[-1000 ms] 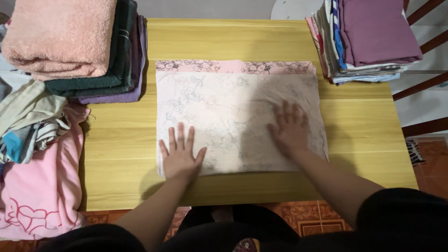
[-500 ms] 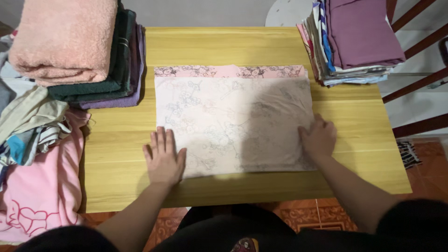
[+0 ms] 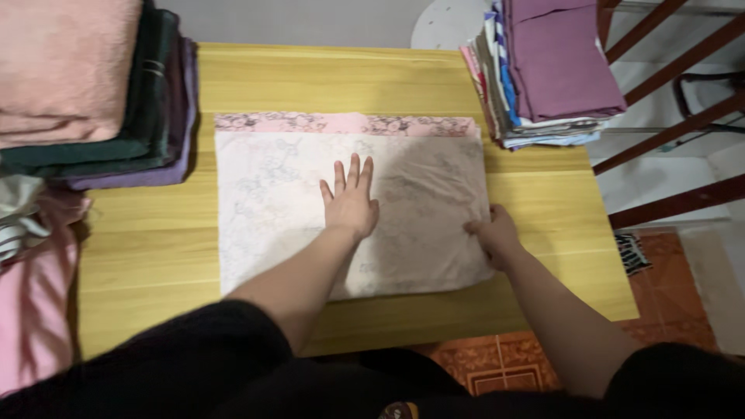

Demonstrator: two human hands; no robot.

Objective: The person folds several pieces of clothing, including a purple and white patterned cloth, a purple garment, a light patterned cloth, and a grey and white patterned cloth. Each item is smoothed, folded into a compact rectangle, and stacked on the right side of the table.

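Observation:
A folded pale pink cloth (image 3: 272, 202) with a faint floral print and a darker pink band along its far edge lies flat on the wooden table (image 3: 543, 264). My left hand (image 3: 351, 202) rests palm down on the middle of the cloth, fingers spread. My right hand (image 3: 492, 235) pinches the cloth's right edge near its front corner.
A stack of folded towels (image 3: 85, 85), peach on top of green and purple, sits at the back left. A pile of folded fabrics (image 3: 543, 70) topped by a purple one sits at the back right. Loose pink clothing (image 3: 31, 302) hangs at the left. Wooden chair rails (image 3: 660, 116) stand right.
My left hand moved from the cloth's front left corner to its middle. My right hand stayed at the right edge and closed on it. The view shifted right.

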